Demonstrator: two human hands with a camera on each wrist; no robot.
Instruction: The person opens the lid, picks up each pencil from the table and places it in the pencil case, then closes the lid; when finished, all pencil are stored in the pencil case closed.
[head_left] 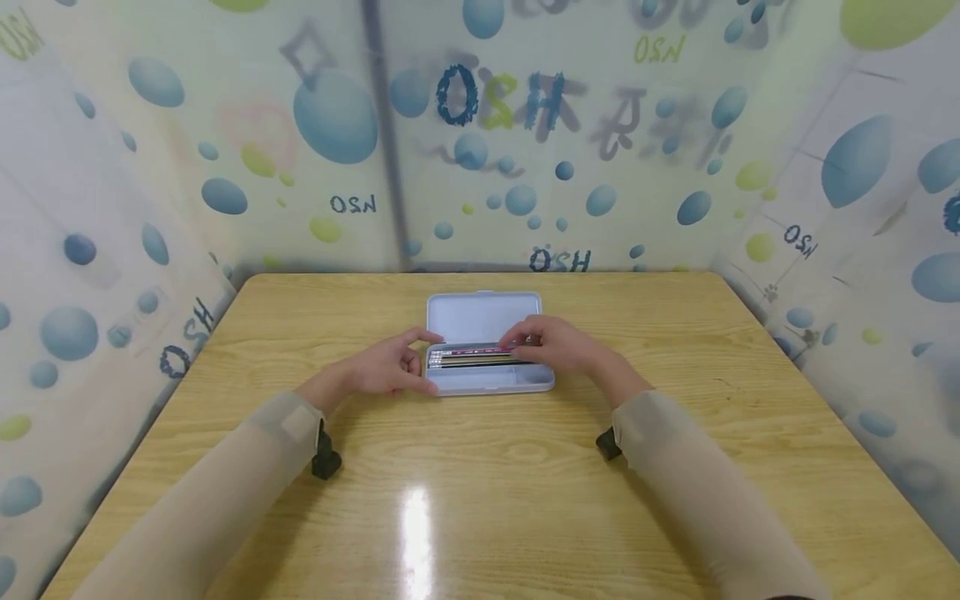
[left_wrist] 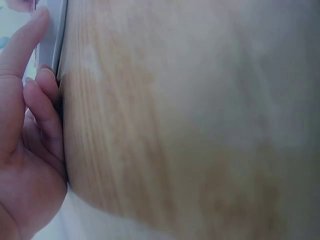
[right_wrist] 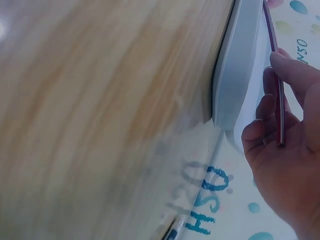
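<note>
An opened pale lilac pencil case (head_left: 480,390) lies on the table, its lid (head_left: 472,317) tipped back on the far side. Several pencils (head_left: 472,362) lie side by side in its rear compartment. At the case's left end, my left hand (head_left: 382,365) holds it between thumb at the front corner and index finger near the hinge; the other fingers curl in. My right hand (head_left: 562,343) is over the right part and pinches a dark red pencil (right_wrist: 280,115) between thumb and fingers. The pencil's lower end points toward the palm in the right wrist view.
The wooden table (head_left: 480,475) spreads around the case on all sides. A patterned curtain (head_left: 480,225) with blue and green drops closes off the back and both sides. A glare spot lies on the tabletop in front.
</note>
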